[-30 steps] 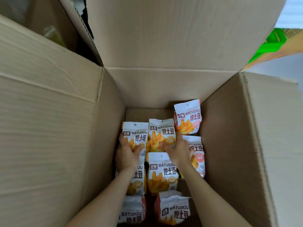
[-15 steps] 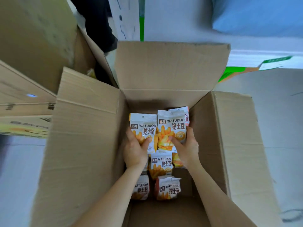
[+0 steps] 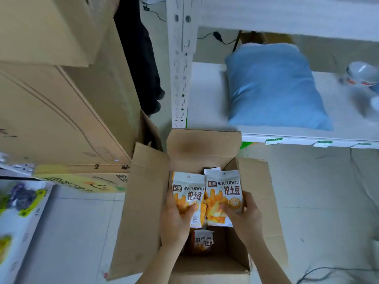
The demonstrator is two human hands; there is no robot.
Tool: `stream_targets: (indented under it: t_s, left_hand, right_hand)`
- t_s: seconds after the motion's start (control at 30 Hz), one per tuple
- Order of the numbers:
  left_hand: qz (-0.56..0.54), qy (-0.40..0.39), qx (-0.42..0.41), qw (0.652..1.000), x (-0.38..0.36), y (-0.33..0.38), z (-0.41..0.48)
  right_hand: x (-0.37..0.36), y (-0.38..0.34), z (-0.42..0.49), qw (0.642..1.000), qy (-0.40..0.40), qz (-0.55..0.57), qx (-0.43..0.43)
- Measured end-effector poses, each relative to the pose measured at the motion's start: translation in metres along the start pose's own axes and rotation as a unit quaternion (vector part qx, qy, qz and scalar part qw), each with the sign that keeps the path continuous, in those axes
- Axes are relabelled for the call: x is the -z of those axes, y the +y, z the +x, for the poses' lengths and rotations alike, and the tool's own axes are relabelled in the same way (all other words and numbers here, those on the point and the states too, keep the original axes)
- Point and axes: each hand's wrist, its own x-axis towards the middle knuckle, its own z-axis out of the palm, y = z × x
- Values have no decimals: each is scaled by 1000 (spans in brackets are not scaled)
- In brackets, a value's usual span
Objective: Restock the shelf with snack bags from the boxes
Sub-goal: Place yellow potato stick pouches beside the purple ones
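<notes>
An open cardboard box (image 3: 147, 203) stands on the floor below me. My left hand (image 3: 176, 220) grips a white and orange WATUDOU snack bag (image 3: 189, 193) above the box opening. Beside it, my right hand (image 3: 244, 218) grips a second WATUDOU bag (image 3: 223, 191), with another bag's white top edge (image 3: 212, 170) showing behind it. One more bag (image 3: 203, 240) lies deep in the box. The white metal shelf (image 3: 287, 138) is just beyond the box, at the upper right.
A blue pillow-like bag (image 3: 272, 87) and a clear plastic bottle (image 3: 363, 75) lie on the shelf board. Large stacked cartons (image 3: 61, 99) rise at the left. A shelf upright (image 3: 179, 64) stands behind the box. Cables (image 3: 328, 271) trail on the floor at the right.
Both hands have lifted their bags up from the bottom of the box to its opening. My view has risen and pulled back, so the shelf and cartons now show.
</notes>
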Motion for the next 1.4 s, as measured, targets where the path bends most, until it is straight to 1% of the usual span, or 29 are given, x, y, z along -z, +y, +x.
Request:
stream_targets:
  t_s: [0.1, 0.3, 0.4, 0.53, 0.77, 0.9, 1.07, 1.23, 1.4]
  left_hand:
    - [-35, 16, -6, 999, 36, 26, -47]
    - [-92, 80, 18, 992, 112, 70, -142]
    - [-93, 95, 27, 991, 155, 92, -187]
    - [-87, 114, 62, 988, 208, 96, -238]
    - [-70, 165, 59, 982, 298, 84, -314]
    - [-65, 194, 53, 977, 353, 67, -359]
    - [-67, 223, 54, 971, 421, 40, -420]
    - [-52, 284, 53, 956, 482, 9, -473]
    - [-49, 329, 79, 940, 522, -9, -512]
  right_hand:
    - [27, -29, -43, 1000, -7, -4, 25]
    - [69, -86, -138, 997, -27, -16, 67]
    - [82, -114, -186, 996, -44, -7, 81]
    - [88, -145, -245, 991, -68, -6, 112]
    - [73, -185, -344, 983, -106, 9, 148]
    - [55, -200, -406, 973, -128, 25, 191]
    - [28, -217, -489, 965, -155, 48, 208]
    - [-8, -230, -558, 947, -198, 62, 245]
    - [-32, -243, -608, 931, -231, 59, 278]
